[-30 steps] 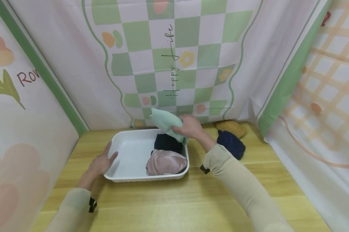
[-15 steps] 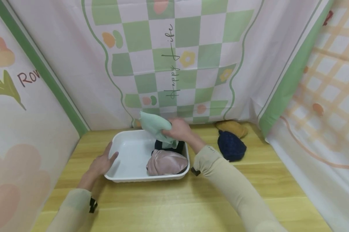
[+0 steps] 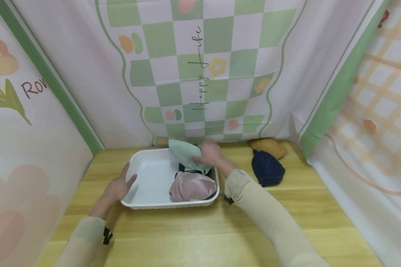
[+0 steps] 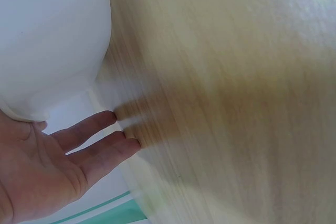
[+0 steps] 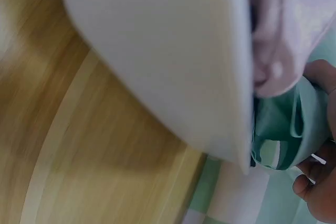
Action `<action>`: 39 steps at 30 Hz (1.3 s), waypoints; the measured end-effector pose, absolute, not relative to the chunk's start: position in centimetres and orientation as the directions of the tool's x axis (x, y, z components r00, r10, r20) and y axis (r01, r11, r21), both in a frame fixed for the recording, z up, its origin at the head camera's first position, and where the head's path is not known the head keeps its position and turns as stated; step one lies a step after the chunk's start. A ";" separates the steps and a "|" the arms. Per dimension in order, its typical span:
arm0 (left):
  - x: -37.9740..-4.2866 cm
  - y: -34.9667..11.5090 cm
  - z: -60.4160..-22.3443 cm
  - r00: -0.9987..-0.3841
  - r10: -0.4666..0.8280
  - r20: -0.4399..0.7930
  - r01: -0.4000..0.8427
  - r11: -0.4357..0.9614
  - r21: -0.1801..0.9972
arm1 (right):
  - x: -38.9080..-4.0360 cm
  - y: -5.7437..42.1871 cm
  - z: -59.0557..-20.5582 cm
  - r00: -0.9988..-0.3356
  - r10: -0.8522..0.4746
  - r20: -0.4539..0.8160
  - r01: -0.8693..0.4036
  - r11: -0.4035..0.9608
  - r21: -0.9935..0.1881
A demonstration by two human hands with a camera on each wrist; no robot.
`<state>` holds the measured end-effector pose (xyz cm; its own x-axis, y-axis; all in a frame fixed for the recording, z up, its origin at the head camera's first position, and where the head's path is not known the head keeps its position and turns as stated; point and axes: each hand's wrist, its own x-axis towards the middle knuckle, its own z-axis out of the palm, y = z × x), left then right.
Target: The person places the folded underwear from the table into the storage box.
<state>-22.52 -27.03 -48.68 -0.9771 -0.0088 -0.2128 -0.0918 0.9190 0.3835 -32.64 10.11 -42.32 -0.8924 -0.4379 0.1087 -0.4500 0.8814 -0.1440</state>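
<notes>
My right hand (image 3: 209,152) pinches a thin mint-green cloth piece (image 3: 185,152) by its right side, over the back right corner of a white tray (image 3: 168,204). An opening and folded edges show in this cloth (image 5: 286,124) in the right wrist view. Below it in the tray lies a black cloth (image 3: 181,168), mostly covered. A shiny pink satin cloth piece (image 3: 192,187) is bunched at the front right of the tray. My left hand (image 3: 118,188) rests at the tray's left rim, thumb over the inner side; its fingers (image 4: 105,156) reach down outside, fairly straight, to the table.
Right of the tray, a navy cloth piece (image 3: 268,168) and a mustard one (image 3: 268,147) lie on the wooden table (image 3: 187,237), overlapping. A printed checkered curtain (image 3: 217,70) hangs along the back edge, with more curtains at both sides.
My right hand has moved left, then lowered with the mint-green cloth, which now covers much of the black cloth. My left hand stays at the tray's rim.
</notes>
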 end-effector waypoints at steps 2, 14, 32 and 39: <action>-22.5 -27.0 -48.6 -0.977 -0.010 -0.214 -0.094 0.919 0.383 | -32.5 10.4 -42.5 -0.889 -0.452 0.068 -0.457 0.885 -0.091; -22.4 -27.0 -48.7 -0.977 -0.005 -0.215 -0.088 0.921 0.380 | -32.1 11.2 -43.3 -0.890 -0.456 -0.024 -0.452 0.886 -0.103; -22.3 -27.0 -48.6 -0.974 -0.001 -0.227 -0.089 0.921 0.379 | -31.9 13.4 -42.6 -0.915 -0.382 0.134 -0.404 0.845 -0.350; -22.4 -27.1 -48.6 -0.973 -0.005 -0.231 -0.093 0.923 0.372 | -31.6 14.1 -42.5 -0.934 -0.331 0.136 -0.356 0.821 -0.447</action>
